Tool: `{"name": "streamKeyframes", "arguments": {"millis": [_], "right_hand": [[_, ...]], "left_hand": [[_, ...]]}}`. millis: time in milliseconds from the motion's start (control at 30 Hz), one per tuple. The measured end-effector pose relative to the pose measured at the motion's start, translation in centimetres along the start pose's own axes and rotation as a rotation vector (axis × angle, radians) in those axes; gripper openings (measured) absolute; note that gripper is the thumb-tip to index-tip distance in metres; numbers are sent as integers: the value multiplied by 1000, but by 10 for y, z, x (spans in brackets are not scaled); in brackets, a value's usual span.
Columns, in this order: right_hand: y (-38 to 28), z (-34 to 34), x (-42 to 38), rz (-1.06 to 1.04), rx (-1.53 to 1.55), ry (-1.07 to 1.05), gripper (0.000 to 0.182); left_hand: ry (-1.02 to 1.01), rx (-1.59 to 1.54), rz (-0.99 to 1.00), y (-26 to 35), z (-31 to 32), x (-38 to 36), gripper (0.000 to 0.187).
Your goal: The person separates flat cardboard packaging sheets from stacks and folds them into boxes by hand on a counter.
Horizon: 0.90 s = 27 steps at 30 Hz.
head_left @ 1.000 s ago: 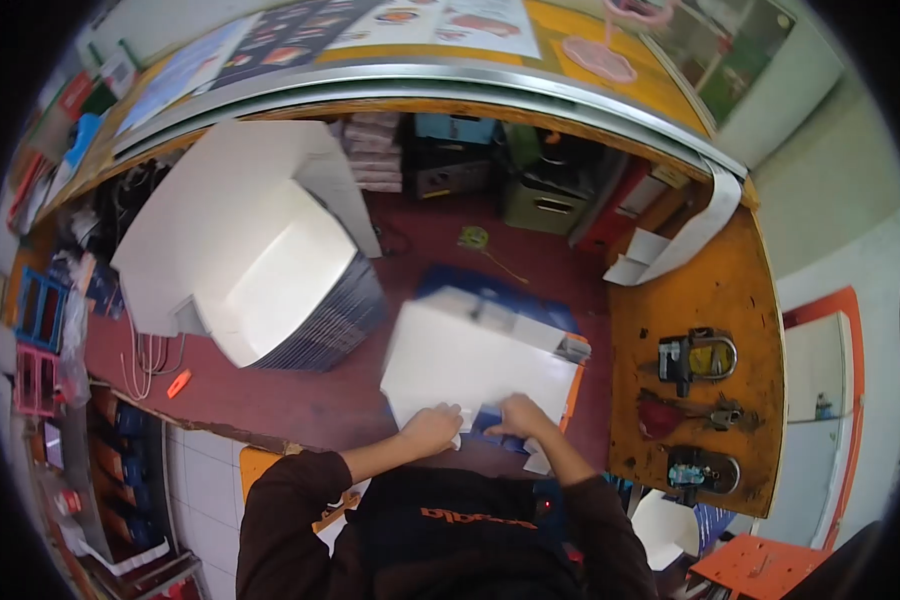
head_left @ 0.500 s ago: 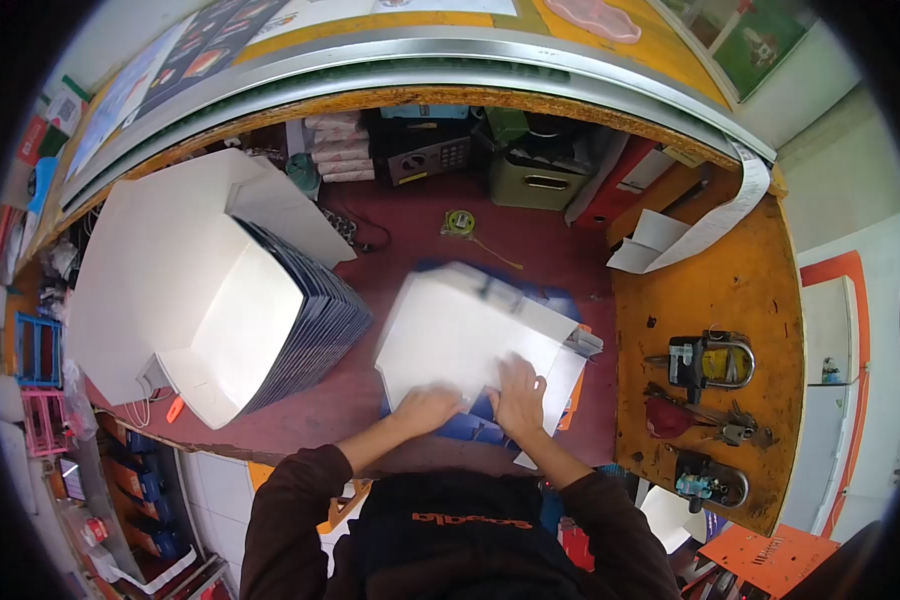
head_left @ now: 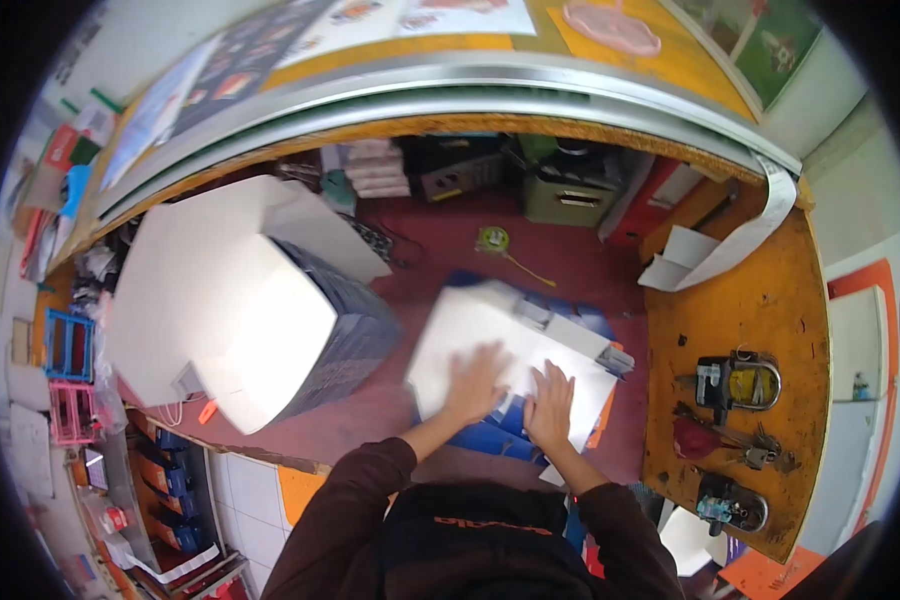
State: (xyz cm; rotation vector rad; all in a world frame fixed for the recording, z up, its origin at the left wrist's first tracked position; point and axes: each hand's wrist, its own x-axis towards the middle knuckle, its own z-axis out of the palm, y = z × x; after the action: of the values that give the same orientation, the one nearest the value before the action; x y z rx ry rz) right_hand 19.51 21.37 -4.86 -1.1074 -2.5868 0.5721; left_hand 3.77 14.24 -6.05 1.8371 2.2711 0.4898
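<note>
A white cardboard sheet with cut flaps lies on the red worktop, over blue printed sheets. My left hand, blurred by motion, rests on the left part of the white cardboard with its fingers stretched out. Flat on the right part lies my right hand, fingers extended and slightly apart. Neither hand grips anything. To the left stands a tall pile of nested white-and-blue cardboard pieces, its top piece white inside.
Behind the sheets lies a yellow-green tape measure with its tape partly out. A green metal box stands at the back. Padlocks and keys lie on the wooden ledge at right, and a curled paper strip hangs above it.
My left hand has gone from closed at the sheet's near edge to spread on the sheet, farther in. My right hand's fingers have flattened out. The whole view has shifted slightly.
</note>
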Motion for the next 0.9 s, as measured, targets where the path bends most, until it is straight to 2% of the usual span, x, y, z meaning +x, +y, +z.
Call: {"name": "streamKeyframes", "arguments": {"millis": [67, 167, 200, 233, 267, 300, 367, 400, 467, 500, 567, 733, 800, 833, 900], "right_hand": [[1, -1, -3, -40, 37, 45, 48], [1, -2, -6, -9, 78, 70, 44], [1, -1, -3, -33, 93, 75, 44], [2, 0, -3, -32, 91, 83, 44], [4, 1, -8, -23, 84, 80, 44], [3, 0, -9, -34, 86, 100, 42], [6, 3, -12, -54, 94, 108, 41], [6, 3, -11, -67, 104, 126, 40], [6, 2, -13, -82, 109, 133, 36], [5, 2, -14, -82, 113, 147, 32], [5, 3, -15, -93, 122, 168, 28], [5, 2, -17, -88, 124, 185, 25], [6, 2, -18, -90, 129, 189, 25], [7, 3, -18, -92, 135, 189, 25], [9, 4, -18, -85, 136, 181, 26]], "left_hand": [[-9, 23, -28, 4, -10, -6, 60], [193, 91, 4, 11, -36, -33, 52], [495, 149, -3, 7, -50, -48, 50], [917, 151, -93, 14, -98, -53, 59], [1171, 186, -95, -2, -127, -64, 63], [1253, 332, -204, 6, -187, -69, 68], [1180, 312, -442, 11, -259, -78, 66], [1189, 317, -447, -2, -269, -85, 66], [602, 387, -578, -23, -277, -99, 46], [614, 391, -589, -26, -275, -99, 46], [661, 546, -407, -33, -270, -94, 24], [714, 559, -402, -42, -271, -81, 20], [712, 589, -380, -45, -275, -75, 9], [714, 587, -375, -47, -278, -74, 9], [627, 626, -333, -52, -284, -76, 23]]}}
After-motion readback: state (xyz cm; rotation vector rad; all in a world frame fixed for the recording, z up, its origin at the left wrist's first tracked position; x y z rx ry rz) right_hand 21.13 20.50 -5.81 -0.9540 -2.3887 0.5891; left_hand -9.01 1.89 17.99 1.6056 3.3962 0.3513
